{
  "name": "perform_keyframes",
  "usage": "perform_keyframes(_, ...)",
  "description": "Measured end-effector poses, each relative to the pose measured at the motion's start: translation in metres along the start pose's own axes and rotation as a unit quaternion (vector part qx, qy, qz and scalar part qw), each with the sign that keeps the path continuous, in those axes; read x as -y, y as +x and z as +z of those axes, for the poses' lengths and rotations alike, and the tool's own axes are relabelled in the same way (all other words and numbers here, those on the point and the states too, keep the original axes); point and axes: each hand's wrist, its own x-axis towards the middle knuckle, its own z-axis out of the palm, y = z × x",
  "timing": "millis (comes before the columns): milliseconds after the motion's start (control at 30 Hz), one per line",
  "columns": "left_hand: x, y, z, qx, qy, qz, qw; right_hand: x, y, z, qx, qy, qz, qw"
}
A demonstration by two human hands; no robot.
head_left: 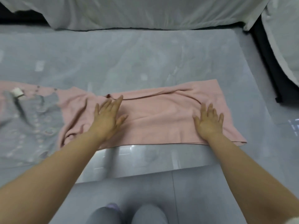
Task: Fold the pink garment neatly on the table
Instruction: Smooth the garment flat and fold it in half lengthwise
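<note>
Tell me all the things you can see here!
pink garment: one, pink, spread across the table's near half, partly folded
grey patterned cloth: one, grey with pale dots, at the left against the pink garment; may be part of it
white tag: one, white, far left on the cloth
table: one, shiny grey, fills the middle
white sheet: one, white, along the far edge
floor: grey, in front of the table
legs: two, grey trousers, bottom middle
left hand: one, flat on the garment's left part
right hand: one, flat on the garment's right part
</note>
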Motion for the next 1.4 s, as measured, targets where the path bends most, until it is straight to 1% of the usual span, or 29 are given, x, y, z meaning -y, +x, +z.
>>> perform_keyframes(100, -0.021, -0.007, -0.032, 0.013, -0.040, 0.007, 0.999, 0.011, -0.044, -0.021, 0.028, 0.076, -0.029, 0.996)
perform_keyframes(167, -0.037, -0.006, -0.048, 0.023, -0.060, 0.015, 0.998, 0.006, -0.057, -0.038, 0.026, 0.144, -0.025, 0.989)
perform_keyframes(233, -0.057, 0.001, -0.057, 0.030, -0.066, 0.028, 0.997, -0.006, -0.051, -0.057, 0.016, 0.198, -0.020, 0.980)
perform_keyframes(367, -0.097, 0.039, -0.051, 0.039, -0.076, 0.032, 0.996, -0.040, 0.006, -0.090, 0.008, 0.297, 0.039, 0.954)
perform_keyframes(500, -0.137, 0.091, -0.018, 0.025, -0.114, 0.026, 0.993, -0.060, 0.089, -0.096, 0.008, 0.327, 0.067, 0.942)
perform_keyframes(667, -0.182, 0.124, 0.022, 0.033, -0.188, -0.039, 0.981, -0.051, 0.140, -0.085, 0.022, 0.398, 0.069, 0.914)
perform_keyframes(733, -0.188, 0.135, 0.035, 0.029, -0.230, -0.060, 0.971, -0.046, 0.146, -0.084, 0.017, 0.417, 0.045, 0.908)
perform_keyframes(767, -0.191, 0.141, 0.038, 0.028, -0.254, -0.071, 0.964, -0.044, 0.147, -0.084, 0.012, 0.439, 0.035, 0.898)
perform_keyframes(867, -0.198, 0.156, 0.042, 0.041, -0.283, -0.080, 0.955, -0.043, 0.148, -0.100, -0.001, 0.540, 0.009, 0.841)
perform_keyframes(967, -0.213, 0.181, 0.033, 0.072, -0.270, -0.006, 0.960, -0.049, 0.146, -0.130, -0.028, 0.572, -0.049, 0.818)
perform_keyframes(1000, -0.219, 0.187, 0.028, 0.087, -0.273, 0.011, 0.958, -0.048, 0.143, -0.141, -0.022, 0.582, -0.064, 0.811)
perform_keyframes(1133, -0.254, 0.216, 0.003, 0.163, -0.315, 0.041, 0.934, -0.036, 0.137, -0.184, -0.015, 0.604, -0.121, 0.787)
perform_keyframes(1200, -0.269, 0.229, -0.009, 0.178, -0.330, 0.053, 0.925, -0.031, 0.139, -0.198, -0.017, 0.618, -0.147, 0.773)
perform_keyframes(1267, -0.276, 0.240, -0.021, 0.179, -0.328, 0.054, 0.926, -0.035, 0.145, -0.196, 0.008, 0.632, -0.152, 0.760)
perform_keyframes(1300, -0.276, 0.244, -0.026, 0.174, -0.314, 0.055, 0.932, -0.042, 0.148, -0.188, 0.027, 0.631, -0.136, 0.763)
perform_keyframes(1333, -0.275, 0.246, -0.028, 0.174, -0.294, 0.055, 0.938, -0.051, 0.149, -0.174, 0.044, 0.618, -0.111, 0.777)
perform_keyframes(1400, -0.271, 0.248, -0.027, 0.184, -0.243, 0.051, 0.951, -0.070, 0.143, -0.136, 0.080, 0.548, -0.078, 0.829)
